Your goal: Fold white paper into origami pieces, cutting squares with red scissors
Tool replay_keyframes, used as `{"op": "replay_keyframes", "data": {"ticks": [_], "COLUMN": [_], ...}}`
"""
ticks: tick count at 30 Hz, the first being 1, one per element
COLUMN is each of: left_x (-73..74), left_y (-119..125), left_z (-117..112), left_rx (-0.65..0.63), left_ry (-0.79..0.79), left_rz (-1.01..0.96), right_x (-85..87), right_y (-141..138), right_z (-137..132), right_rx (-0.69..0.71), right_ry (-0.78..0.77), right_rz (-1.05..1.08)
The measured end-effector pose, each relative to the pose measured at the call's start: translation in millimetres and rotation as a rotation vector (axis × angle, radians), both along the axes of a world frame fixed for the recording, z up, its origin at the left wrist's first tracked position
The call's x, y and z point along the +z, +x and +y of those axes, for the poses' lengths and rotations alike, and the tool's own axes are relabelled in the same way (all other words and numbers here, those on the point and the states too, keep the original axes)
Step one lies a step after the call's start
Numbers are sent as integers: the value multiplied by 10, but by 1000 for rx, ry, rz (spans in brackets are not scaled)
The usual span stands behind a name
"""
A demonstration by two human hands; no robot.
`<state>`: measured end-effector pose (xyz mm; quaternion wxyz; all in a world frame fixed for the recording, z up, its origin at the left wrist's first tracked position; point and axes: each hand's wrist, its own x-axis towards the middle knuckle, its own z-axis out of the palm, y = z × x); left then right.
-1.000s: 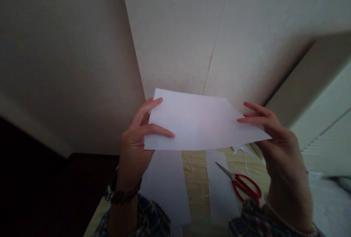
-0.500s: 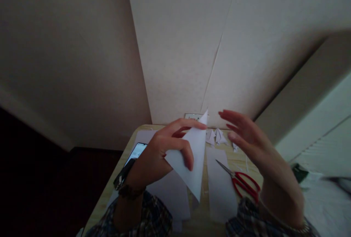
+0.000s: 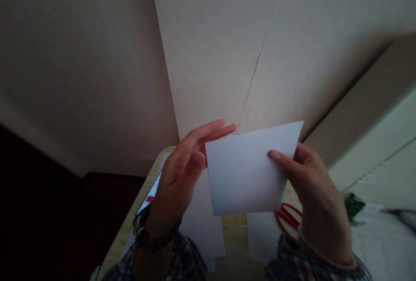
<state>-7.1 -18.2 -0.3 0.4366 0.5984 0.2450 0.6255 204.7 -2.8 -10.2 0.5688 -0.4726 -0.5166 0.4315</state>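
Note:
A white, roughly square sheet of paper (image 3: pixel 243 172) is held up above the table, its broad face toward me. My right hand (image 3: pixel 312 181) grips its right side, thumb pressed on the front and the other fingers behind. My left hand (image 3: pixel 186 161) is at the sheet's left edge with fingers stretched out and apart; some of them pass behind the paper, so I cannot tell whether they touch it. Below the sheet, the red handles of a pair of scissors (image 3: pixel 288 217) show; their blades are hidden.
More white paper (image 3: pixel 203 227) lies on the wooden table (image 3: pixel 235 229), with another white piece (image 3: pixel 263 233) to its right. A phone (image 3: pixel 150 196) is partly covered by my left wrist. Walls rise behind the table. At the right are a dark green item (image 3: pixel 354 205) and a pale surface.
The paper has turned from a slanted fold to a flat sheet facing me. My right hand has taken hold of it; my left hand has let go and spread its fingers.

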Motion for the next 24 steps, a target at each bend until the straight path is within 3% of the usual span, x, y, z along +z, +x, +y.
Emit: {"op": "replay_keyframes", "data": {"ticks": [3,7,10,16,21,24], "left_x": [0,9,19,47,31,8], "left_y": [22,41,45,40,37,27], "left_z": [8,21,18,-5,7,17], "left_rx": [7,209,263,293,277,270], "left_ry": [-48,-149,-158,-173,-184,-185], "left_rz": [-67,-13,-4,38,38,25], "right_x": [16,31,40,51,39,34], "right_y": [-19,-72,-102,-125,-58,-43], "right_z": [-37,-96,-125,-140,-84,-79], "right_rx": [-14,-25,-19,-56,31,8], "right_ry": [20,13,11,22,-23,-24], "right_rz": [7,-6,-21,-47,-39,-47]}}
